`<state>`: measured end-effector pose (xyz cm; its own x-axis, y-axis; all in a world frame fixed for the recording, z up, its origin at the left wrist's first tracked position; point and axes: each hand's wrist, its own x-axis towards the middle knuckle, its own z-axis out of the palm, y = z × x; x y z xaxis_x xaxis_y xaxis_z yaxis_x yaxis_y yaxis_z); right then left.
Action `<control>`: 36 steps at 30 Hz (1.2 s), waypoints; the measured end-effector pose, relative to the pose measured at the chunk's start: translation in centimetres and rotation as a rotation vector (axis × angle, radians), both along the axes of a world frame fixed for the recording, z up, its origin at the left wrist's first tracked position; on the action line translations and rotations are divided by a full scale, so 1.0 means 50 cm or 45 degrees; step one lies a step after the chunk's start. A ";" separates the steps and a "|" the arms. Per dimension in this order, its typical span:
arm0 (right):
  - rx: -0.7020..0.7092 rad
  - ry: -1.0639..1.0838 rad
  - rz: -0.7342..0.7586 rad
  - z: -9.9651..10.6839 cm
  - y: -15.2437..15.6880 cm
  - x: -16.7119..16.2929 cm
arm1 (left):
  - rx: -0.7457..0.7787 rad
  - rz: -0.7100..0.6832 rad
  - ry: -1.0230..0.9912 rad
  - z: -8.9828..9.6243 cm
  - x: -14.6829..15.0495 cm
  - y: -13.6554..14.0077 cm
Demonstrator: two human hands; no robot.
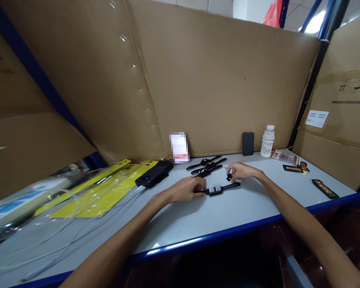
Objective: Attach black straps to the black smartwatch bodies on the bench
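Note:
A black spokeshave (231,186) with a silvery blade plate (215,189) at its middle lies on the grey-white tabletop. My left hand (189,189) is closed around its left handle. To the right, just above the table, my right hand (240,171) pinches a small black part (229,177), perhaps the spokeshave's cap. Small shiny pieces (225,168) lie beside those fingertips, too small to make out. Behind my hands, several more black spokeshaves (209,171) rest close together at a slant.
Left of my hands are a black power bank (153,175) with a white cable, yellow packaging (87,200) and a power strip (27,198). A propped phone (180,148), a dark phone (248,144) and a bottle (267,141) stand at the cardboard back wall. Small packets (324,189) lie right.

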<state>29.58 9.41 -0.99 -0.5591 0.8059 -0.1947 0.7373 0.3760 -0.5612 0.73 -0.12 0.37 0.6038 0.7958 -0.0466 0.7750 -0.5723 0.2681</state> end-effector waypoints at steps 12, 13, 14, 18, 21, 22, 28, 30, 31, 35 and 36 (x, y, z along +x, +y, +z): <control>0.192 0.249 0.011 -0.007 -0.003 -0.014 | -0.002 0.001 0.002 -0.003 -0.001 0.001; 0.147 0.312 -0.022 -0.010 -0.006 -0.022 | -0.002 0.002 0.004 -0.002 -0.001 0.001; 0.099 0.393 -0.068 -0.013 -0.010 -0.031 | -0.002 0.002 0.004 -0.001 0.000 0.001; 0.007 0.756 -0.126 -0.024 -0.039 -0.076 | -0.009 -0.002 -0.015 0.002 0.002 -0.002; -0.003 0.800 0.046 -0.026 -0.063 -0.103 | -0.013 0.002 -0.029 0.001 0.002 -0.001; 0.021 0.786 0.089 -0.025 -0.067 -0.109 | -0.013 0.004 -0.034 0.001 0.001 0.000; 0.496 0.601 -0.187 -0.025 -0.022 -0.074 | -0.013 -0.001 -0.035 -0.001 -0.001 0.003; 0.616 0.390 -0.325 -0.032 0.002 -0.044 | -0.013 -0.001 -0.029 0.000 0.000 0.002; 0.663 0.294 -0.379 -0.036 0.011 -0.030 | -0.009 -0.002 -0.028 0.000 0.001 0.002; 0.780 0.089 -0.300 -0.053 0.027 -0.001 | 0.014 -0.009 -0.029 0.002 0.003 0.000; 0.784 0.052 -0.215 -0.054 0.026 -0.002 | 0.015 -0.009 -0.028 0.002 0.003 0.000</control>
